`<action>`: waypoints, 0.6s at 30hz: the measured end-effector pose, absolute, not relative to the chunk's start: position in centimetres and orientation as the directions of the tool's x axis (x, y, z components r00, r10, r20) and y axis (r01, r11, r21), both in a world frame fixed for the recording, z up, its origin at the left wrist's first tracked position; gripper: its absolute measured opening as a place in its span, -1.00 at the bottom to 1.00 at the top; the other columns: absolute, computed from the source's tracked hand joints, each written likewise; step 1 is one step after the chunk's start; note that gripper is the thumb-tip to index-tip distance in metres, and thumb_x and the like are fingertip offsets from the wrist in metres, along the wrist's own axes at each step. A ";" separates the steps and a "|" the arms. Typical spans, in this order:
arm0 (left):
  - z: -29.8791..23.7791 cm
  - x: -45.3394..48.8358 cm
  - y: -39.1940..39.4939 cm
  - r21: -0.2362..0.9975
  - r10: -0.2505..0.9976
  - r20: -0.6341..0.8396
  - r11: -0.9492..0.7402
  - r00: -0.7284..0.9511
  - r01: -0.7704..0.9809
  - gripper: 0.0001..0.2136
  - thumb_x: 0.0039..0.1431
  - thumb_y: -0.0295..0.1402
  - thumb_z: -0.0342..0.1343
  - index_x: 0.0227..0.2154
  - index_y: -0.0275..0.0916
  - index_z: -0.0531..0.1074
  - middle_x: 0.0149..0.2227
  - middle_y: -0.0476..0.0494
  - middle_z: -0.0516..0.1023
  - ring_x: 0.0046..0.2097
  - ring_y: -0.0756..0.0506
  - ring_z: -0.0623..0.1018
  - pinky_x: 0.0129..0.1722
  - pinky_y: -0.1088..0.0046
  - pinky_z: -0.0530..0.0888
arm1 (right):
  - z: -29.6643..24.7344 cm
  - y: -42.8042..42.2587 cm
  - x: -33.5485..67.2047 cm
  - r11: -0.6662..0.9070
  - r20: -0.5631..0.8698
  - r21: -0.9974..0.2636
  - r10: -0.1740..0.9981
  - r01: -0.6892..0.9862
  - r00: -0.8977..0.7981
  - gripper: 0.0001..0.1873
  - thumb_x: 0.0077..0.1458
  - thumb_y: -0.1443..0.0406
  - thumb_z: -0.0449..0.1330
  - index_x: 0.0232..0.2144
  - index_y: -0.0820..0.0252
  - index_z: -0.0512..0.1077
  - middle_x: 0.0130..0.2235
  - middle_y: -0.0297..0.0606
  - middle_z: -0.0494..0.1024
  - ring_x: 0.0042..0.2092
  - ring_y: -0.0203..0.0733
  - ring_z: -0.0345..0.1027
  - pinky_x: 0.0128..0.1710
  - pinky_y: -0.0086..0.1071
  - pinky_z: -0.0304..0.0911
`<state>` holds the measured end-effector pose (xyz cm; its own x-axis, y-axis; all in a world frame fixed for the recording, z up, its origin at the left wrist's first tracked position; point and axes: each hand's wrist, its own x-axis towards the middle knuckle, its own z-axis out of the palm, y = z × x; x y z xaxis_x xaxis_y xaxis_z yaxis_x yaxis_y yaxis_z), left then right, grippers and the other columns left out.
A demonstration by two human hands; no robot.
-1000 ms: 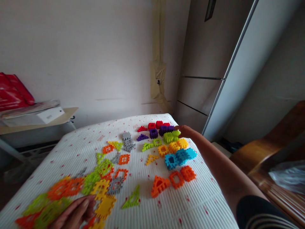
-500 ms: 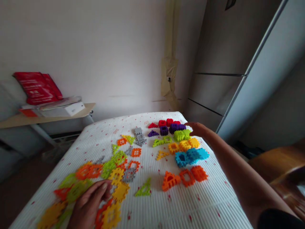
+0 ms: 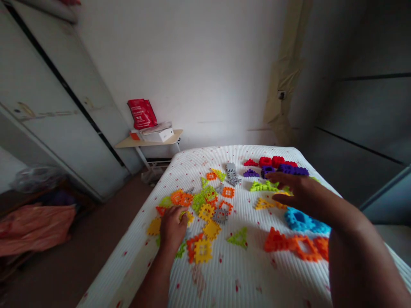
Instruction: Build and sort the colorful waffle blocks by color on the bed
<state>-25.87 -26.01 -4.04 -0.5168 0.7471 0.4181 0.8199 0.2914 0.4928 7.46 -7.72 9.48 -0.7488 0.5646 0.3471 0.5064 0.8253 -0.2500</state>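
Note:
Flat, toothed plastic toy pieces lie on a white ribbed mattress (image 3: pixel 224 273). My left hand (image 3: pixel 173 224) rests on the near edge of a mixed pile (image 3: pixel 205 205) of orange, green, yellow and grey pieces. Its fingers are curled round a yellow-green piece (image 3: pixel 184 215). My right hand (image 3: pixel 295 192) hovers with fingers stretched out over the sorted groups and holds nothing. Around it lie green pieces (image 3: pixel 265 186), purple pieces (image 3: pixel 292 170), red pieces (image 3: pixel 269 161), blue pieces (image 3: pixel 302 220) and orange pieces (image 3: pixel 295 246). A yellow triangle (image 3: pixel 263 204) lies just left of its thumb.
A lone green triangle (image 3: pixel 239 237) and grey pieces (image 3: pixel 231 173) lie apart from the pile. A small table (image 3: pixel 147 141) by the wall carries a red bag (image 3: pixel 141 113) and a white box. A wardrobe (image 3: pixel 48 107) stands at left, with orange cloth (image 3: pixel 35 226) on the floor.
The view has swung to the left. My right hand has drawn back from the far green and purple pieces toward me. My left hand has slid up onto the pile and curled.

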 end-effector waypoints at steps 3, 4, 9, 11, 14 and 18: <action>-3.8 -25.9 -25.6 0.395 0.798 0.389 0.306 -0.459 0.866 -0.75 0.03 -0.47 -0.04 -0.30 -0.20 0.53 -0.21 -0.17 0.55 -0.11 -0.18 0.44 -0.02 0.26 0.31 | 9.8 -8.7 5.9 0.812 0.317 -0.289 0.581 0.507 -0.750 -0.48 0.03 0.22 0.18 0.08 0.05 0.32 -0.23 -0.21 0.59 -0.28 -0.15 0.49 -0.32 -0.35 0.39; -3.5 -25.9 -25.2 0.365 0.816 0.382 0.298 -0.434 0.882 -0.74 0.04 -0.48 -0.04 -0.28 -0.20 0.53 -0.19 -0.17 0.55 -0.10 -0.18 0.43 -0.01 0.26 0.30 | 9.9 -8.9 5.6 0.809 0.316 -0.296 0.585 0.508 -0.747 -0.48 0.02 0.23 0.19 0.08 0.04 0.31 -0.25 -0.22 0.59 -0.28 -0.15 0.49 -0.32 -0.34 0.39; -1.3 -26.2 -22.0 0.199 0.912 0.238 0.289 -0.333 0.936 -0.69 0.08 -0.49 -0.04 -0.17 -0.12 0.50 -0.07 -0.13 0.51 -0.01 -0.18 0.36 0.00 0.26 0.24 | 9.8 -9.5 5.1 0.805 0.321 -0.308 0.590 0.507 -0.741 -0.48 0.01 0.23 0.20 0.07 0.06 0.33 -0.27 -0.21 0.59 -0.30 -0.15 0.49 -0.34 -0.33 0.39; -0.7 -26.5 -20.4 0.160 0.928 0.164 0.310 -0.335 0.937 -0.67 0.03 -0.49 0.01 -0.14 -0.11 0.48 -0.04 -0.16 0.50 0.01 -0.20 0.35 -0.02 0.23 0.22 | 9.5 -9.7 5.1 0.809 0.313 -0.304 0.583 0.503 -0.749 -0.51 0.02 0.24 0.20 0.04 0.07 0.35 -0.28 -0.20 0.59 -0.32 -0.17 0.49 -0.35 -0.35 0.38; -0.6 -26.8 -18.7 0.148 0.933 0.115 0.324 -0.342 0.934 -0.69 -0.05 -0.51 0.06 -0.21 -0.18 0.51 -0.12 -0.25 0.51 -0.02 -0.25 0.37 -0.07 0.19 0.24 | 9.3 -9.7 5.4 0.807 0.293 -0.304 0.585 0.506 -0.756 -0.56 0.04 0.25 0.18 0.02 0.05 0.37 -0.28 -0.22 0.59 -0.33 -0.18 0.48 -0.35 -0.35 0.38; -0.7 -27.1 -18.0 0.165 0.933 0.099 0.327 -0.345 0.931 -0.74 -0.11 -0.52 0.07 -0.32 -0.22 0.52 -0.20 -0.28 0.52 -0.05 -0.26 0.39 -0.06 0.16 0.23 | 9.4 -9.3 5.8 0.780 0.281 -0.341 0.617 0.524 -0.735 -0.57 0.05 0.22 0.18 0.01 0.05 0.37 -0.29 -0.25 0.59 -0.33 -0.19 0.48 -0.36 -0.35 0.39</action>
